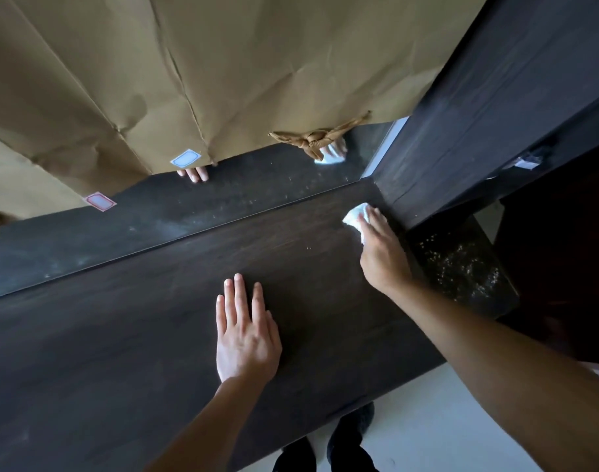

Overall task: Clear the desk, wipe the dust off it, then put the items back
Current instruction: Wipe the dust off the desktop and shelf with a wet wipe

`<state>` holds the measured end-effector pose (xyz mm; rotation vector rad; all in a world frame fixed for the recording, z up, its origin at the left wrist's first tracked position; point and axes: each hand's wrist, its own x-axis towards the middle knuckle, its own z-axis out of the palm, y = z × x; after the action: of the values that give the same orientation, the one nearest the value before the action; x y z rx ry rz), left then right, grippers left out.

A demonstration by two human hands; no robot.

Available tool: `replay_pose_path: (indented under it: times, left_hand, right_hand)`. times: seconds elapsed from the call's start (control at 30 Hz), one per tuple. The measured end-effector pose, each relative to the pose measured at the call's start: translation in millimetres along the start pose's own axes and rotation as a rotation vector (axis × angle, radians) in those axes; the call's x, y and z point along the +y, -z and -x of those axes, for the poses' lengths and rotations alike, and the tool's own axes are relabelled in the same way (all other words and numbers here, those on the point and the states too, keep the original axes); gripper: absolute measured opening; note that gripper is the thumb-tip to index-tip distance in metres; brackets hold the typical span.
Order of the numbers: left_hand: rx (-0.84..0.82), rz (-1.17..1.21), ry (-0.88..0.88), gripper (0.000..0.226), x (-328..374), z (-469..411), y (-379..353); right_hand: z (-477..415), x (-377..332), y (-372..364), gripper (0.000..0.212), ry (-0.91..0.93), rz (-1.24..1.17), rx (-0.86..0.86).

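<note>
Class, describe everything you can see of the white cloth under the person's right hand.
The cloth is white, soft and crumpled into a small wad. It lies on the dark wooden desk at its far right corner, close to the dark side panel. The right hand presses on it from above, fingers covering its near side, so only its far and left edges show. Its reflection appears in the mirror behind the desk. Its full size and any pattern are hidden.
</note>
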<state>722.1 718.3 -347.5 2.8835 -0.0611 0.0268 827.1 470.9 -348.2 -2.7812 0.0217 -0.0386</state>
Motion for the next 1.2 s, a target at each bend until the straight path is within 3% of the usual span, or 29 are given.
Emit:
replay_pose_path:
  times: [0.07,0.17,0.2,0.33,0.4,0.57,0.7,0.83,0.97,1.1,1.2]
  left_hand:
    - [-0.003,-0.005,0.001,0.05,-0.2,0.0,-0.5]
    - [-0.007,-0.01,-0.003,0.049,-0.7,-0.5,-1.7]
    - [-0.004,-0.007,-0.001,0.049,-0.7,-0.4,-1.8]
    - [0.009,0.015,-0.003,0.049,-1.2,-0.7,-2.0]
    - [0.008,0.018,-0.003,0.048,-1.1,-0.3,-2.2]
    - [0.013,0.012,0.0,0.048,-1.7,0.0,-3.8]
    - [0.034,0.042,0.006,0.048,-2.5,0.2,-6.1]
    - [0.035,0.061,0.007,0.049,-3.6,0.5,-7.5]
    - [-0.011,0.054,0.029,0.051,0.1,0.8,-2.2]
    - [-0.054,0.027,0.092,0.048,15.8,-0.2,2.5]
    - [-0.113,0.068,0.037,0.048,48.2,4.5,6.5]
  right_hand:
    - [-3.3,16.8,3.5,0.053,-0.007,0.0,0.01]
    - [-16.8,-16.2,-7.5,0.05,-0.202,0.005,0.079]
    - [-11.9,-37.4,-14.8,0.048,-0.139,0.002,0.083]
    - [44.2,-66.9,-29.0,0.051,0.472,-0.086,-0.127]
    - [40.3,-39.1,-20.6,0.051,0.563,-0.059,-0.156]
    - [-21.8,-26.1,-14.1,0.051,0.198,-0.011,-0.01]
    - [-0.5,-83.5,-39.3,0.053,0.42,-0.08,-0.067]
    - [69.8,-59.9,-30.8,0.059,0.535,-0.087,-0.164]
    - [142.5,-2.6,5.2,0.071,0.426,0.001,-0.156]
    - [188.4,45.4,38.6,0.071,0.218,0.02,-0.069]
    - [200.5,79.1,58.2,0.07,0.077,-0.003,-0.063]
